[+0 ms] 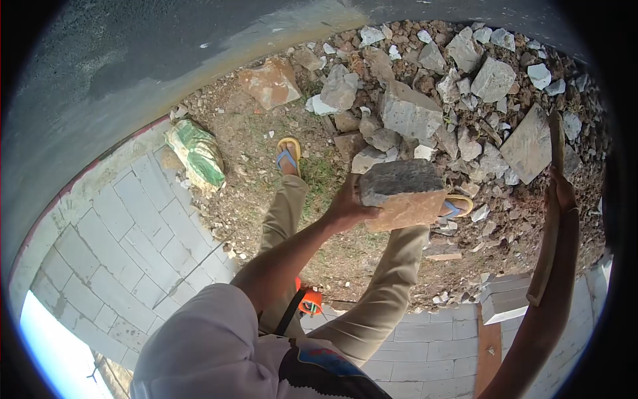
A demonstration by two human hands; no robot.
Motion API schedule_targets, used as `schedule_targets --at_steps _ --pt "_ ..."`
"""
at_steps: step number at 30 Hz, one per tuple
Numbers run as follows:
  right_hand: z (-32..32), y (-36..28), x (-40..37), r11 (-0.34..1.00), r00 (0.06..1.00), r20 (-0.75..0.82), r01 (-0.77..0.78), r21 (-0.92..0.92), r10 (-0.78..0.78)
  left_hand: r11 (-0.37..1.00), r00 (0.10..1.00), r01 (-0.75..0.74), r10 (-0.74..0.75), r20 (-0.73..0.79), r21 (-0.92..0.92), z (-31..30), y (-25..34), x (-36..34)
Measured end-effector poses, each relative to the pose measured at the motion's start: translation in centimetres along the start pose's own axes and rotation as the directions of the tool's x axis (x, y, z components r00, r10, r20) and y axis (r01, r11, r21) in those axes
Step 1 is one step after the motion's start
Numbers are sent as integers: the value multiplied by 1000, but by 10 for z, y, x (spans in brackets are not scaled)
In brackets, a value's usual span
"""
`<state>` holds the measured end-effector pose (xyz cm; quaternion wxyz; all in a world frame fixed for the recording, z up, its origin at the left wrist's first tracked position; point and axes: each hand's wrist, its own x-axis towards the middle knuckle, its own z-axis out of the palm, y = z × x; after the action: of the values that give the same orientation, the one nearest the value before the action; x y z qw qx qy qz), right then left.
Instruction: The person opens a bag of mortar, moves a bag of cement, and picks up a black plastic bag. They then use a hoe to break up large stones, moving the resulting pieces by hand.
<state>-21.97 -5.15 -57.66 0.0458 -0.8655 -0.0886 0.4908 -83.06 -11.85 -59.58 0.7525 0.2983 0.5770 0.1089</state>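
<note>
My left hand (352, 205) is closed on the left end of a big rough stone block (404, 193), dark grey on top and tan on its near side. It holds the block above the ground, in front of my right foot. Off to the right, my right hand (563, 191) is wrapped round a long, slightly curved wooden handle (546, 246). The handle runs along my forearm, and no tool head can be made out on it. Beyond my right hand a flat grey slab (528, 145) lies among the rubble.
Broken stones (410, 112) are heaped along the dark wall (133, 60). A reddish rock (271, 83) and a green and white sack (197, 156) lie on the left. Grey paving (126, 246) borders the dirt. A pale block (508, 299) and a brown plank (488, 346) sit near right.
</note>
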Motion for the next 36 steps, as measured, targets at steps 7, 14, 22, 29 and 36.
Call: schedule_targets --at_steps 7,14,22,29,36 --pt "7 4 9 999 998 39 50 21 -51 990 949 119 -134 -285 -69 -234 -7 -77" --pt "19 -3 5 999 999 17 28 34 -29 932 874 362 -351 -335 -32 -330 -61 12" --pt "83 -26 2 987 979 -144 128 -98 -142 872 863 478 -488 132 102 -145 -131 31" --pt "88 -4 -65 982 974 -125 185 -38 -188 893 855 352 -428 292 279 -48 -96 60" --pt "77 71 -83 970 939 -248 226 -87 -240 991 995 46 -33 -99 124 -32 33 142"
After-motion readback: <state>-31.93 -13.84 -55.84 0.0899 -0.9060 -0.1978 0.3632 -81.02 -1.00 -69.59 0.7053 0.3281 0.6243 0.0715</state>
